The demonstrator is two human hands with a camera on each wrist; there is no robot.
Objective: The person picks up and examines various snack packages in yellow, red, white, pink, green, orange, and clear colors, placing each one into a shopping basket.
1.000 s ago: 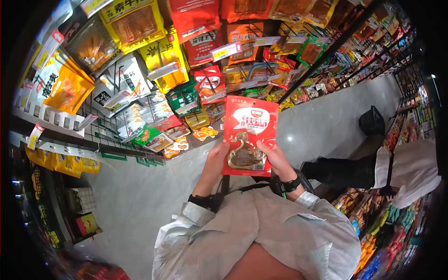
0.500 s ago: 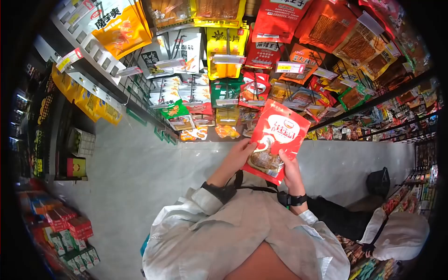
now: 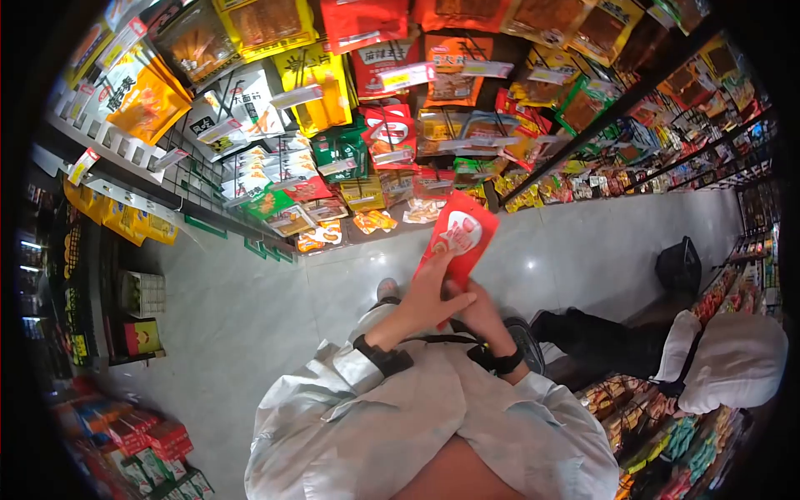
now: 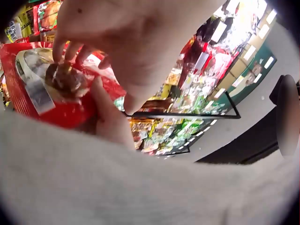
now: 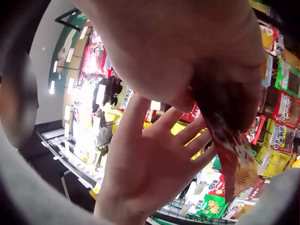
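Observation:
A red snack packet [image 3: 467, 237] is tilted in front of the torso, its upper part angled to the right. The right hand [image 3: 483, 318] grips its lower part; in the right wrist view the fingers of that hand [image 5: 187, 51] are curled round the packet [image 5: 227, 157]. Stretched fingers of the left hand [image 3: 422, 300] lie over or beside the packet's left side; the right wrist view shows the left palm [image 5: 152, 161] with spread fingers. The left wrist view has the packet's clear window and label [image 4: 40, 96] beneath the left hand [image 4: 122, 40]; contact is unclear.
Racks of hanging snack bags [image 3: 317, 96] stand in front and to the right. Grey floor [image 3: 242, 333] lies below. At the right are a dark basket [image 3: 677, 265] and another person's light sleeve [image 3: 733, 362]. Boxes [image 3: 158, 442] sit at lower left.
The packet has turned from facing the head camera to a slanted, narrower view and moved slightly left. The left hand has released its edge and spread toward the right hand, which still grips the packet.

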